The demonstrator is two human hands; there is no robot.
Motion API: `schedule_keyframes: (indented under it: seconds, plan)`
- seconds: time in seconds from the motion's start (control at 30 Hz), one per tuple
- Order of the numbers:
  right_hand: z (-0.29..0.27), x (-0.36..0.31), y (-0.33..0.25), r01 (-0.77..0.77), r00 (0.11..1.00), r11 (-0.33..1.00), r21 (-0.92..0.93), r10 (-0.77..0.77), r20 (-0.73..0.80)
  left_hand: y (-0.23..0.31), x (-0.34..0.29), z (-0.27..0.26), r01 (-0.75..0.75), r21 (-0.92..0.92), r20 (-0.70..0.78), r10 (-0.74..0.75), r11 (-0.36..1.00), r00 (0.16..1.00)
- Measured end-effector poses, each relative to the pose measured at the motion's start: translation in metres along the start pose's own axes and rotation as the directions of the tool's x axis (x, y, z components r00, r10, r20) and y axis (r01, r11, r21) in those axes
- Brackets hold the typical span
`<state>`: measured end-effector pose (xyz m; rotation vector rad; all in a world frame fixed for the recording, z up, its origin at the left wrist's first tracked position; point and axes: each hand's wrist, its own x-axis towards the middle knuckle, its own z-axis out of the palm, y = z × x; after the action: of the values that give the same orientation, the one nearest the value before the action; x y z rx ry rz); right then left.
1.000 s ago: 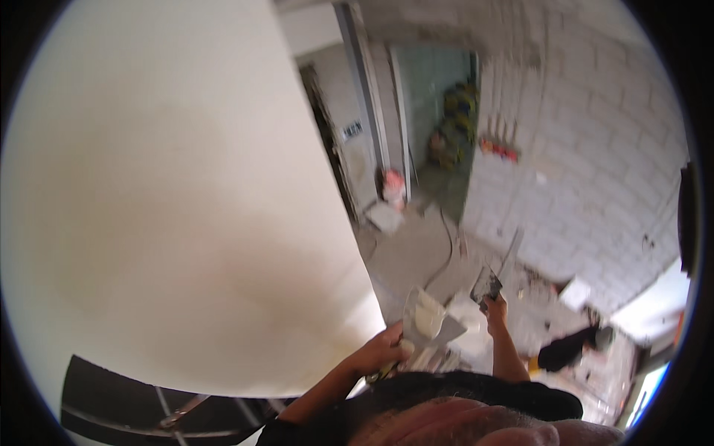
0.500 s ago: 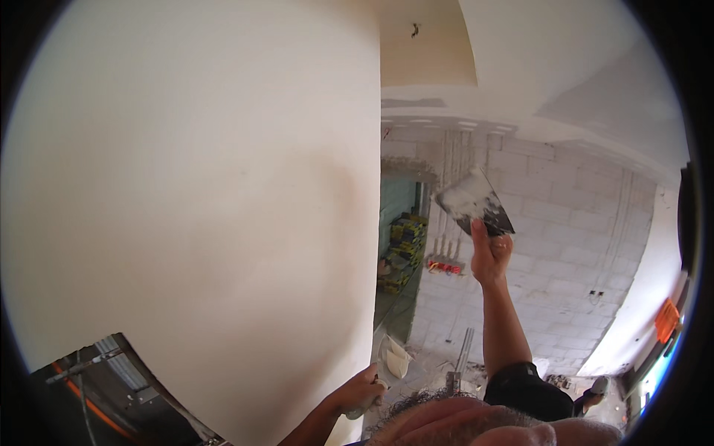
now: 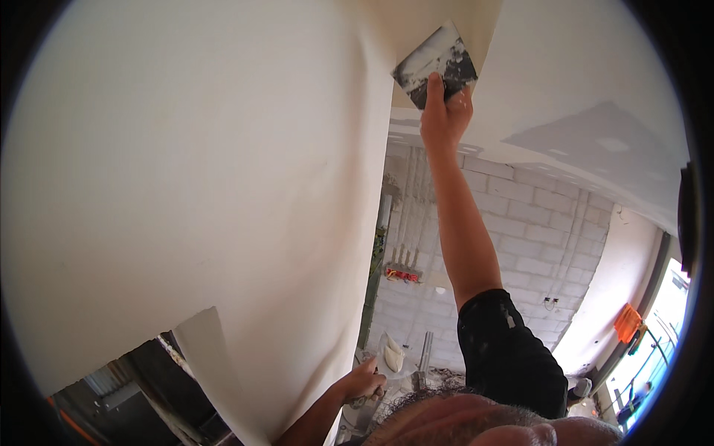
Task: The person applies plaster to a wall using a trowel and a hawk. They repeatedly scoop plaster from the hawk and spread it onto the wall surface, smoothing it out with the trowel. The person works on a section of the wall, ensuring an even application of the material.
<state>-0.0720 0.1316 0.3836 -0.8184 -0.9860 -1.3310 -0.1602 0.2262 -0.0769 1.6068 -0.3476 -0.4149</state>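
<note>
My right hand (image 3: 445,111) is stretched high overhead, gripping a wide putty knife (image 3: 435,61) smeared with grey and white filler. Its blade lies against the pale ceiling next to the top of the smooth white wall (image 3: 193,163). My left hand (image 3: 362,380) stays low near my chest and holds a second trowel (image 3: 392,357) loaded with a lump of white filler, close to the wall's edge.
A grey filled patch (image 3: 587,137) shows on the ceiling at the right. Beyond stands a white block wall (image 3: 535,238) with pipes and a red fitting (image 3: 401,275). An orange object (image 3: 627,323) hangs by a bright opening at the far right. Dark materials (image 3: 126,394) lie lower left.
My right hand has risen from waist height to the ceiling with the putty knife. The view has tilted upward from the rubble-strewn floor. My left hand has stayed low.
</note>
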Motion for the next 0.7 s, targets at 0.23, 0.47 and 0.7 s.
schedule_keyframes:
  seconds: [0.23, 0.47, 0.7]
  plan:
    - [0.038, 0.06, 0.048, 0.023, 0.976, 0.981, 0.193, 0.02, -0.215, -0.008, 0.013, -0.001, -0.023, -0.063, 0.059, 0.026, 0.998, 0.998]
    - [0.068, 0.091, 0.064, -0.032, 0.919, 0.971, 0.237, 0.122, -0.376, -0.018, 0.018, -0.005, -0.01, -0.096, 0.045, 0.015, 0.995, 0.999]
    - [0.09, 0.107, 0.06, -0.106, 0.886, 0.911, 0.4, 0.269, -0.377, -0.023, 0.021, -0.007, 0.003, -0.01, 0.025, -0.002, 1.0, 1.0]
